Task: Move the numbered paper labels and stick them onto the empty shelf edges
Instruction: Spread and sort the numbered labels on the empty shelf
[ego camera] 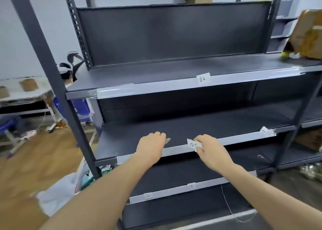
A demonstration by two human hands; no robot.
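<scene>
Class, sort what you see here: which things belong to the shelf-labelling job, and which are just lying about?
Job: right hand pinching a numbered label; left hand holding a slip; middle shelf edge; label 02 on the upper edge.
Lying about: cardboard box on the upper shelf; white bag; blue crate behind the rack.

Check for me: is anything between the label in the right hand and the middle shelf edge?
Nothing visible. The right hand pinches the label right at the middle shelf edge. The left hand sits further left at the same edge, apart from the label, and the strip between them is bare.
</scene>
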